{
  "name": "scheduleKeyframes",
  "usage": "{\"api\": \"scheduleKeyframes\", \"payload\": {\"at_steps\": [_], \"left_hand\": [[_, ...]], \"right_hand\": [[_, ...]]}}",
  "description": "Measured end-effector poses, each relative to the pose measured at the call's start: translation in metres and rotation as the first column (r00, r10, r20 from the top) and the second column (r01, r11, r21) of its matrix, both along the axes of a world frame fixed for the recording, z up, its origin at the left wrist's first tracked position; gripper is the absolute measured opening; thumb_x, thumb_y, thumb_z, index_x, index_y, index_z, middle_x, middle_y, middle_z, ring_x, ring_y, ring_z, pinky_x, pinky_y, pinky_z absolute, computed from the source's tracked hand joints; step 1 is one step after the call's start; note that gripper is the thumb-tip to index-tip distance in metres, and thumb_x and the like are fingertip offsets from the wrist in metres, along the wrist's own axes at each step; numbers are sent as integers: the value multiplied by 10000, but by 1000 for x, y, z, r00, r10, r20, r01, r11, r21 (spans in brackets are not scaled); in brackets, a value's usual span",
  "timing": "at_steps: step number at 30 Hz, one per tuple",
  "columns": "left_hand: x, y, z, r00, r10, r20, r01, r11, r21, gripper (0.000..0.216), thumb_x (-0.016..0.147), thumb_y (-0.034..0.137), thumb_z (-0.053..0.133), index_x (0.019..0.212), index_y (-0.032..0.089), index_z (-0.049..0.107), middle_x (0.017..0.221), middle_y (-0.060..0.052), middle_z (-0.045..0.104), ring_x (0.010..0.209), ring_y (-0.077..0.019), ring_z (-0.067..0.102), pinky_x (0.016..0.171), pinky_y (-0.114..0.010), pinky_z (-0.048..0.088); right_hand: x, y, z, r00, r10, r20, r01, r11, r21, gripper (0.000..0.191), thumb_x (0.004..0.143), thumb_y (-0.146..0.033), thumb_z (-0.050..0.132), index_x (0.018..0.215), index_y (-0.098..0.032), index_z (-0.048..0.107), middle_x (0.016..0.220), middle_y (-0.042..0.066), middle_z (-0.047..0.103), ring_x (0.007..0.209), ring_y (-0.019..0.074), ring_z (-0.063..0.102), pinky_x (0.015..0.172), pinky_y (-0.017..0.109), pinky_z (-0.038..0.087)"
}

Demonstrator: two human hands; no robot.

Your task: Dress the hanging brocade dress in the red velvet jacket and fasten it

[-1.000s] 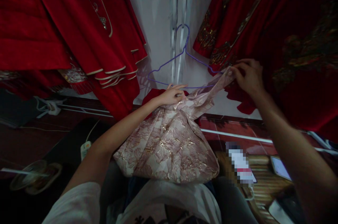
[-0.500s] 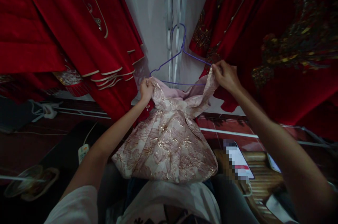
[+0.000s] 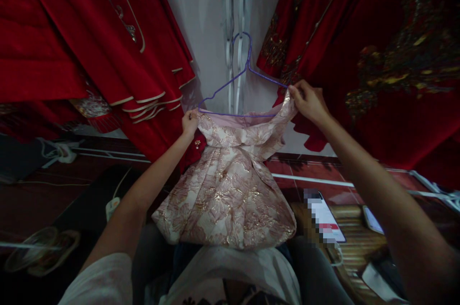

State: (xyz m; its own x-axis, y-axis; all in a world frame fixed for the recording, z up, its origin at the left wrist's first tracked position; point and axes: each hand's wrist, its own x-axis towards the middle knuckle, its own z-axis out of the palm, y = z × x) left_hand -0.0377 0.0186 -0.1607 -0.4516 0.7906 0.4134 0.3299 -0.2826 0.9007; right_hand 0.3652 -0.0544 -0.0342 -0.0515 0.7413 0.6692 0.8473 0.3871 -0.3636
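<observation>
A pink and cream dress (image 3: pixel 226 190) with a shiny gold flower pattern lies over my lap, its top raised in front of me. Behind its neckline is a purple hanger (image 3: pixel 247 69), hooked on a pale vertical bar. My left hand (image 3: pixel 190 122) pinches the dress's upper left corner by the hanger's left end. At the other corner, my right hand (image 3: pixel 308 99) grips the fabric close to the hanger's right end. The bottom bar of the hanger runs across the pink lining.
Red embroidered garments (image 3: pixel 143 65) hang on the left, and more red garments (image 3: pixel 323 46) on the right. A phone (image 3: pixel 325 218) with a cable rests on a slatted wooden surface (image 3: pixel 354 238) at right. At lower left are a white power strip (image 3: pixel 112 208) and a clear container (image 3: pixel 32 250).
My left hand has moved left and slightly down, drawing the dress's left corner outward. The neckline is stretched wider and the hanger's left end sits lower. My right hand stays nearly in place.
</observation>
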Motion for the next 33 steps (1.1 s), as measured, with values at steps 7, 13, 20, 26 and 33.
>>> {"api": "scheduleKeyframes", "payload": {"at_steps": [7, 13, 20, 26, 33], "left_hand": [[3, -1, 12, 986, -149, 75, 140, 983, 120, 296, 829, 427, 548, 928, 181, 679, 970, -50, 701, 903, -163, 633, 876, -293, 472], [26, -4, 71, 907, -400, -132, 415, 903, 109, 381, 763, 486, 640, 960, 169, 715, 1034, -61, 720, 996, -201, 633, 926, -319, 465], [-1, -23, 69, 900, -391, 193, 433, 855, -286, 256, 889, 308, 452, 943, 136, 635, 829, -72, 692, 775, -166, 640, 748, -340, 515], [-23, -65, 29, 766, -636, -91, 506, 686, -523, 491, 580, 237, 730, 1016, 167, 515, 973, -85, 623, 865, -216, 627, 797, -379, 518], [-16, -101, 19, 485, -354, -800, 285, 928, -238, 343, 700, 274, 636, 1029, 214, 560, 1046, -96, 612, 999, -273, 601, 876, -381, 485]], "right_hand": [[2, 3, 0, 1000, 26, 6, -26, 1000, -5, 448, 912, -595, 348, 938, -229, 605, 836, 97, 674, 882, 286, 623, 802, 417, 417], [-1, 4, -5, 999, 37, -25, -37, 999, 2, 470, 908, -620, 337, 912, -235, 607, 805, 78, 673, 840, 268, 626, 801, 405, 431], [-1, 1, -2, 999, 29, -25, -31, 996, -84, 482, 901, -631, 335, 938, -231, 602, 857, 88, 676, 809, 265, 616, 787, 396, 439], [0, 1, -1, 999, 16, -30, -19, 994, -104, 470, 898, -624, 342, 939, -235, 604, 825, 75, 672, 785, 255, 609, 756, 380, 440], [0, 2, -2, 999, 14, -38, -18, 995, -100, 468, 897, -622, 344, 933, -233, 602, 819, 72, 670, 752, 243, 606, 743, 365, 434]]}}
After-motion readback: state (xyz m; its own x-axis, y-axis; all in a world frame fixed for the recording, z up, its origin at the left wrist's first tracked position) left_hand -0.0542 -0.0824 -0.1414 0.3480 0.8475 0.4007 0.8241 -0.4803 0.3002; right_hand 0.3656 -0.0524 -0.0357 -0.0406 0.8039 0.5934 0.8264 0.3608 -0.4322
